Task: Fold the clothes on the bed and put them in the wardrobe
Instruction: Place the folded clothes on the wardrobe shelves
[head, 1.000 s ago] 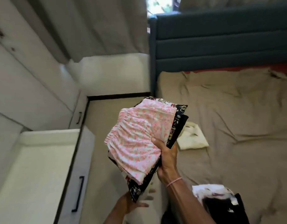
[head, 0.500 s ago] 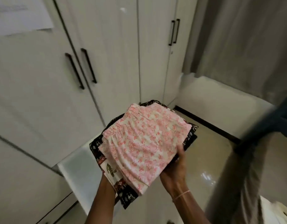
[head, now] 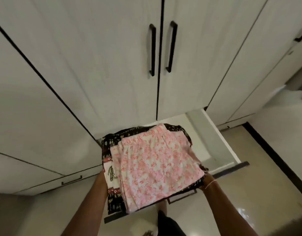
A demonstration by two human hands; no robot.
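- My left forearm (head: pixel 89 201) runs under the stack; the left hand is hidden, so I cannot tell its grip.
- Folded clothes (head: pixel 157 167), pink floral piece on top, are over the open wardrobe drawer (head: pixel 215 142).
- My right hand (head: pixel 208 180) is at the stack's right edge with the fingers hidden, so I cannot tell its grip.

Glossy beige floor (head: pixel 249 193), black skirting strip (head: pixel 274 153)

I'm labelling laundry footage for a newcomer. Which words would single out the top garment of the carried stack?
Find the white wardrobe with black handles; a drawer is pulled open at its base. Over that drawer is a folded stack, whose top garment is white with pink flowers, unlike the black printed cloth beneath.
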